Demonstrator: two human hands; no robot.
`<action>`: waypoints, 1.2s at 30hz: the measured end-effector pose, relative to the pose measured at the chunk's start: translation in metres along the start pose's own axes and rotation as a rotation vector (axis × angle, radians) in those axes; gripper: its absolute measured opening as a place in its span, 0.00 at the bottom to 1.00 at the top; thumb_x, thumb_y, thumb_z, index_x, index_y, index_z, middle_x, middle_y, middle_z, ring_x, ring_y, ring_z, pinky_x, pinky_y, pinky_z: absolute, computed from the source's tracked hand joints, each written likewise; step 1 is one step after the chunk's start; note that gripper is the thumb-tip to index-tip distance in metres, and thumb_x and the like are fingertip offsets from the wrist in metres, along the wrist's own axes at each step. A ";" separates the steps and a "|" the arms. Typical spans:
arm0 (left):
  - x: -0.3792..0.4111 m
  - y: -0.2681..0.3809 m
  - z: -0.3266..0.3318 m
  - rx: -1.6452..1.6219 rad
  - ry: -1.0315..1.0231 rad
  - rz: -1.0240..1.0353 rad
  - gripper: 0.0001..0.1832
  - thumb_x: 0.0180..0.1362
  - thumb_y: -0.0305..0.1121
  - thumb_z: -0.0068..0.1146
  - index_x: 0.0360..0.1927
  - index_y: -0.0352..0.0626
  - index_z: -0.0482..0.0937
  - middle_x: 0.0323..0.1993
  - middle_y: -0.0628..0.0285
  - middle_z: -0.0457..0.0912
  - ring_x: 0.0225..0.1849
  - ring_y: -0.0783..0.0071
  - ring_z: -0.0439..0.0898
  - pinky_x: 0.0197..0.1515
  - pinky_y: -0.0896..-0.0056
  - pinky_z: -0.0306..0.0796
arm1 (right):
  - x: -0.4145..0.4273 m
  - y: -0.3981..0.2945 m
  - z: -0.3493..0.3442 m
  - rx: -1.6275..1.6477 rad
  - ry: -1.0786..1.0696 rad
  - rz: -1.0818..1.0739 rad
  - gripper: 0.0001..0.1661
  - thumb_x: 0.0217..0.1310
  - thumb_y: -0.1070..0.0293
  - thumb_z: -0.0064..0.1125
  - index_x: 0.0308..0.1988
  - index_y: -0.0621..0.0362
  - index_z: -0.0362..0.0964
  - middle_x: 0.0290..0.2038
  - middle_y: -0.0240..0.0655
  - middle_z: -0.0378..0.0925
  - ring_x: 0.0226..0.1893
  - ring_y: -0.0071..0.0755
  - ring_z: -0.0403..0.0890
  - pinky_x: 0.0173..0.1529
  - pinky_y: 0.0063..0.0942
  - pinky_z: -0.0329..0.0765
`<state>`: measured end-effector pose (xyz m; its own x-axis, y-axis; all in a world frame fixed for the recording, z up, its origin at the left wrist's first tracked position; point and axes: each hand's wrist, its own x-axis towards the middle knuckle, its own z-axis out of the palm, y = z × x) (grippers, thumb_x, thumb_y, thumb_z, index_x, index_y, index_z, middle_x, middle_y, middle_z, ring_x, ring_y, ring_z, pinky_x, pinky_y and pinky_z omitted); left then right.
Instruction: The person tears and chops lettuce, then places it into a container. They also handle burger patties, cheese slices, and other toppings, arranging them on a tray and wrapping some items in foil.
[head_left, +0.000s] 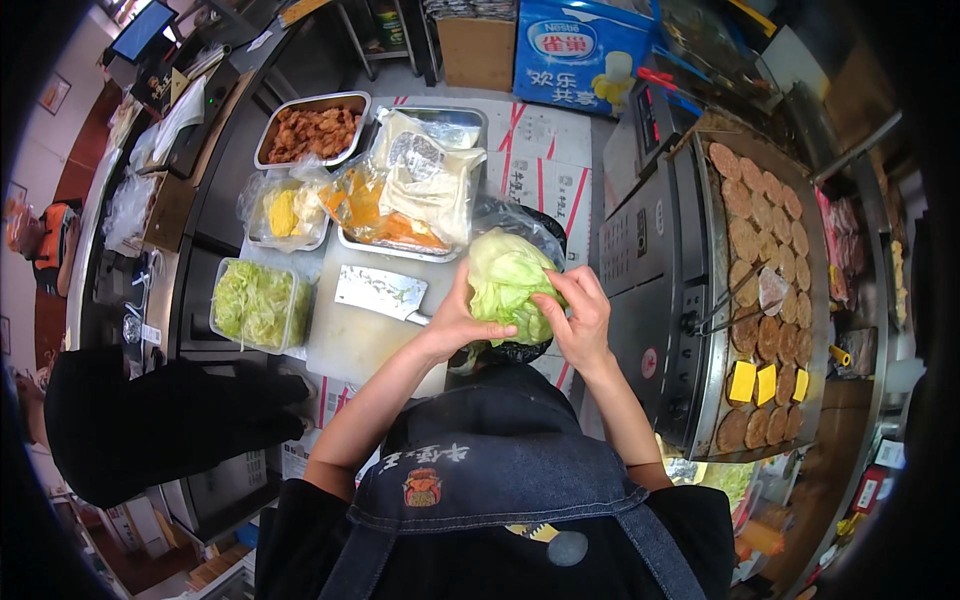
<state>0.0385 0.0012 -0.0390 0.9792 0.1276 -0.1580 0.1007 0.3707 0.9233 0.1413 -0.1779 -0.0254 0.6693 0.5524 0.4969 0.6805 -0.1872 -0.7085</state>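
Observation:
A head of lettuce (506, 281) is held in front of my chest, above a black plastic bag (551, 229). My left hand (457, 319) cups its left side, thumb along the lower edge. On its right side, the fingertips of my right hand (577, 315) pinch an outer leaf. A cleaver (381, 289) with scraps on its blade lies on a white cutting board (352, 341), its handle towards my left hand. Left of the board stands a clear plastic container of shredded lettuce (259, 304).
Metal trays hold fried meat pieces (315, 133) and bagged foods (431, 180). To the right, a griddle (701, 420) bears many patties, some with cheese slices (742, 381), and a metal tool. A person in black (150, 420) stands at the left counter.

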 end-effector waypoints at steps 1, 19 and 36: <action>0.000 -0.001 -0.002 -0.028 -0.006 -0.032 0.59 0.42 0.20 0.75 0.73 0.47 0.46 0.66 0.57 0.63 0.69 0.65 0.63 0.68 0.62 0.63 | 0.001 0.000 0.000 -0.026 -0.002 -0.026 0.15 0.52 0.72 0.69 0.41 0.65 0.78 0.29 0.34 0.72 0.31 0.33 0.75 0.38 0.29 0.72; -0.012 -0.025 -0.043 -0.583 -0.211 -0.256 0.55 0.40 0.15 0.57 0.76 0.52 0.48 0.71 0.58 0.61 0.73 0.60 0.59 0.73 0.58 0.54 | 0.044 0.053 0.001 1.299 0.346 0.988 0.21 0.75 0.56 0.45 0.54 0.62 0.70 0.48 0.40 0.79 0.46 0.36 0.83 0.50 0.34 0.82; -0.006 -0.026 -0.057 -0.356 0.220 0.091 0.56 0.40 0.09 0.56 0.73 0.59 0.48 0.67 0.61 0.62 0.69 0.58 0.64 0.64 0.57 0.67 | -0.036 0.135 0.082 0.592 -0.188 1.060 0.49 0.66 0.31 0.44 0.67 0.63 0.56 0.65 0.44 0.64 0.65 0.41 0.66 0.63 0.36 0.69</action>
<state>0.0199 0.0431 -0.0821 0.9163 0.3537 -0.1877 -0.0897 0.6383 0.7645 0.1847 -0.1563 -0.1794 0.7220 0.4689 -0.5087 -0.4473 -0.2446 -0.8603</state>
